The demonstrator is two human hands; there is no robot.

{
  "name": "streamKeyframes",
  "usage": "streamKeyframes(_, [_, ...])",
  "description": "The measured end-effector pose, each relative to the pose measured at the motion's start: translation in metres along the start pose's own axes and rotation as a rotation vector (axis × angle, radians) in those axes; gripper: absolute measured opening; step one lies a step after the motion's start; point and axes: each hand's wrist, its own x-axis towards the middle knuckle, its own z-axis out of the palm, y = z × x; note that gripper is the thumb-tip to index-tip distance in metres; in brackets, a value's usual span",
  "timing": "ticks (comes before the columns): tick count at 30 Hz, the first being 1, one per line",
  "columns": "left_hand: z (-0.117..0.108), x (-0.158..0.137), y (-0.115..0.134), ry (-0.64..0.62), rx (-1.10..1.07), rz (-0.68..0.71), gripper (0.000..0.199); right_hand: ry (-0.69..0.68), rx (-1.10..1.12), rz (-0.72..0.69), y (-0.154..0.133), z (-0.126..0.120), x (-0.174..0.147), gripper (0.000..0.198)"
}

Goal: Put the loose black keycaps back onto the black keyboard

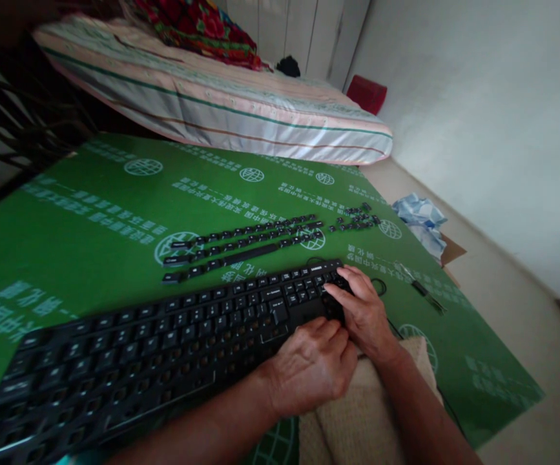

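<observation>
A black keyboard point(163, 329) lies slanted across the lower part of the head view. Its upper rows and number pad still carry keycaps, while bare sockets show in the lower rows. My left hand point(316, 358) is closed over the keyboard's near edge by the number pad, and its curled fingertips are hidden. Over the right end, my right hand point(364, 310) touches the number pad with its fingers stretched and apart. Behind the keyboard, loose keycaps point(241, 245) lie in three rows, and a loose cluster of keycaps point(360, 219) is to their right.
A green printed sheet point(90, 213) covers the work surface. At the right lies a clear packet with a dark strip point(425, 290). Beige cloth point(357, 413) is under my forearms. A bed point(221, 110) stands behind, and crumpled plastic point(420, 219) rests by the right edge.
</observation>
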Motion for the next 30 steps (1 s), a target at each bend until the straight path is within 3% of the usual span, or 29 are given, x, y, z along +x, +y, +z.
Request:
streamKeyframes(8, [-0.002, 0.000, 0.018, -0.011, -0.064, 0.084, 0.017, -0.021, 0.008, -0.003, -0.004, 0.001, 0.002, 0.036])
streamKeyframes(22, [-0.003, 0.000, 0.020, -0.049, -0.076, 0.066, 0.016, -0.037, -0.057, -0.089, -0.010, 0.006, 0.004, 0.027])
streamKeyframes(30, [-0.002, -0.002, 0.023, 0.011, -0.075, 0.092, 0.016, -0.114, -0.089, -0.113, -0.020, 0.005, 0.010, 0.032])
